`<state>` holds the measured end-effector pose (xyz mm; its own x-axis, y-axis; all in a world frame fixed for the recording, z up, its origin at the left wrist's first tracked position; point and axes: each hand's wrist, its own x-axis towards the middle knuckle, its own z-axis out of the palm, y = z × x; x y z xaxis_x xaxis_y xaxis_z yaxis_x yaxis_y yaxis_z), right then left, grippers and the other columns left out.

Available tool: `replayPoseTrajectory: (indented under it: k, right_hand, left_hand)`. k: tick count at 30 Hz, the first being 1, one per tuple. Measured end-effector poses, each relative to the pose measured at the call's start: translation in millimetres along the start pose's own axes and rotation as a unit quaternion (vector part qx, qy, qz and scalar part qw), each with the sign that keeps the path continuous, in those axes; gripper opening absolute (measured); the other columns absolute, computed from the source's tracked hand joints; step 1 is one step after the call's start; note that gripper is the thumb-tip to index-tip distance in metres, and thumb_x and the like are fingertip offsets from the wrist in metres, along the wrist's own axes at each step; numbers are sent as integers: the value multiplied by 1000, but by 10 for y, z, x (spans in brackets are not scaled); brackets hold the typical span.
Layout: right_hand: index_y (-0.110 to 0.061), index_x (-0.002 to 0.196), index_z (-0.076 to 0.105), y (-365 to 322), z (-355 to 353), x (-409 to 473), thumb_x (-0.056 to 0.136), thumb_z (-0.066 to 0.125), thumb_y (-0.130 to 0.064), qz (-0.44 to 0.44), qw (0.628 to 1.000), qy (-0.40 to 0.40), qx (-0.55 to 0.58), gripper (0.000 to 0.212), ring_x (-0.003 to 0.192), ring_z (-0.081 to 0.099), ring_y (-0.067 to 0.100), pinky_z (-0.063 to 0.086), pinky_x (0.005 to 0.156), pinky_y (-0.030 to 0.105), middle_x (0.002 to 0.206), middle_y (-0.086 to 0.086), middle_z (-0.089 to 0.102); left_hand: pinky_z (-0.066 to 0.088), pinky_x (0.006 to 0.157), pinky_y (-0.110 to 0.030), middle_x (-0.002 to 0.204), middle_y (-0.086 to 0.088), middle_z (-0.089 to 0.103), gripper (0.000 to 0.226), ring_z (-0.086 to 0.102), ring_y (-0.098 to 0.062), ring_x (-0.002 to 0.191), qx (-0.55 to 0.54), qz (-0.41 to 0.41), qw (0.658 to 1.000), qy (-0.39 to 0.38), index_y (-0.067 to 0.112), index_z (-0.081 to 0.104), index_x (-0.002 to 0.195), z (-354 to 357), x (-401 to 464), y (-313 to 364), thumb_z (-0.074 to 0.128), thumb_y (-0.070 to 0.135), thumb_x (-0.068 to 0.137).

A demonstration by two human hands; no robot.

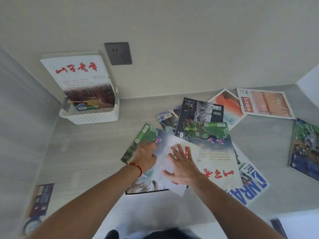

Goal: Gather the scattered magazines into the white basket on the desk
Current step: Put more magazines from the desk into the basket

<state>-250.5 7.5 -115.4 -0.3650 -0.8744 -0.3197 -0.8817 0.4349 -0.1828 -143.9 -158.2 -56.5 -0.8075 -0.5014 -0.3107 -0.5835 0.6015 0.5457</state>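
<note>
Magazines [203, 118] lie overlapped mid-desk toward the near edge; one [82, 80] already stands in the basket [96, 116] at the far-left corner. Left hand [146, 156] rests on the green-covered magazine [138, 144], fingers hidden — grip cannot be told. Right hand [183, 165] lies flat and spread on a white one [215, 157]. Basket lies far-left of both hands — left hand nearer. The green magazine's long axis runs diagonally toward the far-right.
</note>
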Motion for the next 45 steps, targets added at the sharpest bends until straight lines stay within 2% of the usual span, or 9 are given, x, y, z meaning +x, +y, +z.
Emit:
replayPoseTrajectory:
  k: [5, 12, 19, 26, 29, 32, 36, 40, 45]
  right_hand:
    - [-10, 153, 28, 280, -23, -9, 69, 58, -82, -119, 989, -26, -81, 114, 157, -8, 29, -5, 124, 60, 170, 13, 4]
    - [-27, 161, 12, 505, -232, 64, 64, 87, -50, -267, 936, -128, -192, 125, 154, -21, 23, -10, 124, 58, 169, -5, -14]
    - [-22, 160, 6, 400, -383, -37, 76, 86, -26, 10, 989, -8, -145, 116, 157, 1, 34, 7, 122, 64, 169, 18, 2]
    - [-17, 157, 17, 120, -273, -100, 82, 82, -29, 170, 981, 21, -90, 100, 145, 35, 31, 32, 118, 54, 158, 14, 32]
    - [-12, 155, 20, 3, -242, -103, 88, 73, -43, 242, 967, 65, -38, 91, 128, 51, 27, 44, 109, 44, 140, 12, 50]
    - [-8, 150, 28, -204, -242, -27, 91, 70, -44, 288, 925, 148, 199, 81, 123, 56, 28, 49, 104, 45, 134, 12, 58]
    - [-13, 148, 30, -653, -379, 139, 89, 78, -26, 221, 755, 120, 605, 77, 100, 71, 29, 57, 90, 54, 123, 7, 69]
    - [-15, 117, 64, -1037, -571, 427, 89, 77, -22, 206, 784, 82, 580, 32, 84, 75, 24, 60, 75, 38, 93, -1, 77]
    - [-17, 101, 70, -1429, -999, 863, 91, 74, -11, 170, 755, 146, 616, 12, 63, 70, 29, 61, 75, 53, 88, 4, 79]
  left_hand:
    - [34, 118, -39, 155, -5, 41, 58, 35, -29, 145, 107, -6, 994, -18, 18, 47, 145, 81, -88, -367, 64, 18, 89]
    - [10, 128, -47, 172, -5, 3, 82, 2, -27, 160, 170, 0, 984, -61, 20, 12, 163, 268, -9, -494, 58, 41, 98]
    - [39, 115, -47, 153, -17, 34, 71, 33, -36, 143, 181, -16, 983, -29, 9, 23, 157, 405, -62, -339, 59, 28, 98]
    - [59, 89, -39, 111, -11, 72, 26, 69, -30, 106, -209, -170, 963, -11, 9, 63, 108, 226, -187, -650, 69, 5, 83]
    - [58, 93, -43, 116, -10, 71, 30, 68, -31, 110, -265, -126, 955, -53, 14, 60, 115, 82, -253, -745, 60, 0, 89]
    - [58, 92, -43, 116, -12, 72, 30, 69, -32, 108, -339, -105, 935, 1, 12, 58, 119, -188, -241, -889, 56, -4, 94]
    - [60, 91, -45, 118, -11, 72, 27, 70, -28, 108, -501, -137, 854, 29, 15, 60, 116, -730, -186, -1176, 56, -5, 98]
    - [59, 92, -51, 119, -17, 71, 23, 70, -33, 108, -574, -115, 809, 50, 15, 62, 108, -1270, -128, -1470, 60, -5, 96]
    - [64, 75, -33, 114, -12, 78, 25, 77, -25, 102, -656, -88, 745, 83, 9, 69, 116, -1810, -196, -1918, 66, 1, 93]
